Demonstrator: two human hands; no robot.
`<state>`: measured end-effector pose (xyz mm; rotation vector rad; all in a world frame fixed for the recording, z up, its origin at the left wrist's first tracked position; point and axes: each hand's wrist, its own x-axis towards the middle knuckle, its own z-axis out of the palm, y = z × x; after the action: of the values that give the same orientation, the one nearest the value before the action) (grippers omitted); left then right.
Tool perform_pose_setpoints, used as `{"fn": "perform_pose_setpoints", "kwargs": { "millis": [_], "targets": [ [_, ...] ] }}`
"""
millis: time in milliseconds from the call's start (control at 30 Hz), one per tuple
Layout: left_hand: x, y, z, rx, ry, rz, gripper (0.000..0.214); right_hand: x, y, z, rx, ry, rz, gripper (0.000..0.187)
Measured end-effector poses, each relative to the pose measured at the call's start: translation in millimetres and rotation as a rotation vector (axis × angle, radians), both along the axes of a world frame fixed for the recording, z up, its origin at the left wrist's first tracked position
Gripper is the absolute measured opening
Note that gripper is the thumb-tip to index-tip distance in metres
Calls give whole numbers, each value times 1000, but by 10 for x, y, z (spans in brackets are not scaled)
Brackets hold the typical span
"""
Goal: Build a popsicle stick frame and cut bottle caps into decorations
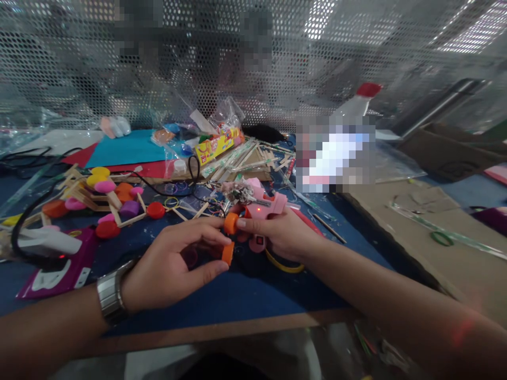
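My left hand [166,264] curves round an orange bottle cap [227,254], with the thumb below and the fingers above. Another orange bottle cap [230,223] sits at the thumb tip of my right hand [287,232], pinched there; the other fingers are mostly hidden. My left index finger comes close to this cap too. Directly behind my right thumb is a pink glue gun [273,206] with a lit red light and a switch; whether my hidden fingers touch it I cannot tell. A yellow ring [285,265] shows beneath my right hand.
Joined sticks with coloured caps [130,208] lie at left, near a purple packet [67,264] and a white plug with black cable. Wooden sticks [241,158], a yellow box [217,146] and coloured sheets [127,150] lie behind. Cardboard [396,211] covers the right.
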<state>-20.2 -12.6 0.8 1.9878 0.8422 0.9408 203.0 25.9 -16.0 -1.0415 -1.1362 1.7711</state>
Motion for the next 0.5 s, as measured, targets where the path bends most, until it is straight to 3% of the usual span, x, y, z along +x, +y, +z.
{"fn": "perform_pose_setpoints", "kwargs": {
  "millis": [167,500],
  "targets": [
    [8,0,1,12,51,-4,17,-1,3,1,68,22,2,39],
    [21,9,15,82,141,5,13,-43,-22,20,35,81,-43,45]
  ]
}}
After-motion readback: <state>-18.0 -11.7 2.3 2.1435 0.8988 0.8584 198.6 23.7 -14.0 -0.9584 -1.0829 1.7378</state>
